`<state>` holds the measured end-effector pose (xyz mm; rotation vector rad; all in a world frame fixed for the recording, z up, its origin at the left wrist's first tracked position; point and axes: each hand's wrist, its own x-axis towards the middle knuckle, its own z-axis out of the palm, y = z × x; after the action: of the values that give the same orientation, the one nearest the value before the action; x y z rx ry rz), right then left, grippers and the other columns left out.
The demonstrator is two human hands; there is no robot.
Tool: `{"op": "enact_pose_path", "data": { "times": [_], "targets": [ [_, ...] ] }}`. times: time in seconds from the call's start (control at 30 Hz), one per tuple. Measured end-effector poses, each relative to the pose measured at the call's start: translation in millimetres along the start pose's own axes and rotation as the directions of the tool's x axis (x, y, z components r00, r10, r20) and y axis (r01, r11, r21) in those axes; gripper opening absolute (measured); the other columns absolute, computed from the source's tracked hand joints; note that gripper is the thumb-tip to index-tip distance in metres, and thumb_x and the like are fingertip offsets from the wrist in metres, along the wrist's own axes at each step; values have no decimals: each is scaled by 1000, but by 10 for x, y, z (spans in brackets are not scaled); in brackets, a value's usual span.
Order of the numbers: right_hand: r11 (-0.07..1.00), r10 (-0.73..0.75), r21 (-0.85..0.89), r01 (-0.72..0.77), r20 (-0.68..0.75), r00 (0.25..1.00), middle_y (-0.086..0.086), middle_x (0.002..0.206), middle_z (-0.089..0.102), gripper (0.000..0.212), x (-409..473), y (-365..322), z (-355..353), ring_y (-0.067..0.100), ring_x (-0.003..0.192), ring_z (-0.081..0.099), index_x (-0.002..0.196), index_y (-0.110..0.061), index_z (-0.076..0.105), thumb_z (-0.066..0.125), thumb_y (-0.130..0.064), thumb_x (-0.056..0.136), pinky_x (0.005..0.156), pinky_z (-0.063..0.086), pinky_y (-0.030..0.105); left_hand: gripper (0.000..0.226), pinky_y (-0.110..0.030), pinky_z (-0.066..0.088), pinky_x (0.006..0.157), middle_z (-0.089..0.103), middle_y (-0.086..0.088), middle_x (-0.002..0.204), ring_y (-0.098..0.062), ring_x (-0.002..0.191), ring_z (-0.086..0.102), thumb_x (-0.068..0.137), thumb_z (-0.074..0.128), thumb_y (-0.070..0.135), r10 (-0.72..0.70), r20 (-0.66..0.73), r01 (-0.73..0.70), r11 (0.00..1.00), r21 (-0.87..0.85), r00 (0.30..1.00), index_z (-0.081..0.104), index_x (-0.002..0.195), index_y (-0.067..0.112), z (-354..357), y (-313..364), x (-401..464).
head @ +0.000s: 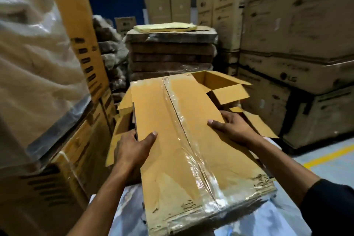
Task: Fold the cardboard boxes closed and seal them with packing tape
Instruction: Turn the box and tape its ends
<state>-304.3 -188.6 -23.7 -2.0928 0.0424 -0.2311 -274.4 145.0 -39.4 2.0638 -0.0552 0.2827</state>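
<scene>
A long brown cardboard box (162, 120) lies in front of me with a strip of clear packing tape (183, 130) running down its centre seam. My left hand (132, 149) grips the box's left edge, thumb on top and fingers round the side. My right hand (231, 126) grips the right edge the same way. Beyond the far right corner, an open box (220, 82) shows its raised flaps and empty inside. Another open flap (124, 101) sticks out at the left. No tape roll is visible.
A plastic-wrapped stack of cartons (38, 63) rises close on the left. Bundled flat cardboard (172, 53) is piled straight ahead. Large printed cartons (297, 44) are stacked on the right. A grey floor with a yellow line (329, 155) shows at the right.
</scene>
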Motion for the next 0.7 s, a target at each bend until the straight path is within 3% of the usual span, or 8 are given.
{"op": "enact_pose_path", "data": {
  "times": [0.13,0.27,0.4,0.47,0.5,0.53,0.6,0.7],
  "targets": [
    [998,18,-59,-25,-111,994,-12,100,77,36,-169,428,-936,8,87,74,117,-38,68,72,-60,89,82,61,38,36,-48,61,83,76,11,94,-19,85,74,79,68,72,54,38,-51,996,-69,998,68,90,38,941,495,-132],
    [990,82,-102,-102,-180,980,-11,98,78,43,-314,1180,-2009,9,83,75,119,-36,70,73,-64,86,83,63,42,27,-47,61,87,75,11,96,-18,89,72,86,74,61,87,139,-70,989,-127,987,69,98,37,2233,1003,-358],
    [970,204,-93,-223,-174,963,-9,93,79,35,-514,2038,-3083,13,80,76,110,-28,72,82,-50,85,78,63,40,47,-50,62,87,79,12,95,-16,90,77,71,77,69,23,260,23,985,-173,965,76,101,33,3651,1386,-673],
    [953,271,-88,-291,-193,943,-14,84,78,28,-641,2455,-3536,6,75,75,103,-24,73,84,-41,85,71,62,29,55,-50,63,86,80,11,96,-16,90,77,69,78,69,-8,323,73,980,-187,946,77,107,29,4309,1480,-839],
    [940,312,-82,-332,-193,930,-16,78,77,25,-729,2656,-3736,2,71,73,100,-22,72,85,-38,85,65,58,22,55,-51,63,86,80,11,97,-15,91,77,69,80,66,-27,366,104,976,-192,930,77,108,27,4630,1522,-959],
    [922,358,-77,-379,-201,912,-14,78,77,26,-808,2904,-3945,4,71,73,100,-21,73,86,-37,84,63,56,22,52,-50,64,86,80,10,98,-14,91,77,71,82,61,-45,416,133,973,-186,908,77,109,25,4971,1544,-1092],
    [882,433,-92,-463,-234,871,-4,89,79,36,-947,3371,-4221,15,80,76,108,-20,75,87,-41,81,69,59,33,44,-48,64,88,80,11,99,-12,92,78,76,86,50,-91,495,200,965,-172,864,77,110,25,5520,1518,-1371],
    [824,537,-50,-565,-248,806,-3,89,76,27,-1161,4090,-4430,10,73,70,110,-18,75,84,-30,87,62,53,26,46,-48,63,90,80,10,101,-14,95,77,72,88,46,-220,577,351,928,-125,787,77,112,26,6310,1352,-1781]
  ]
}}
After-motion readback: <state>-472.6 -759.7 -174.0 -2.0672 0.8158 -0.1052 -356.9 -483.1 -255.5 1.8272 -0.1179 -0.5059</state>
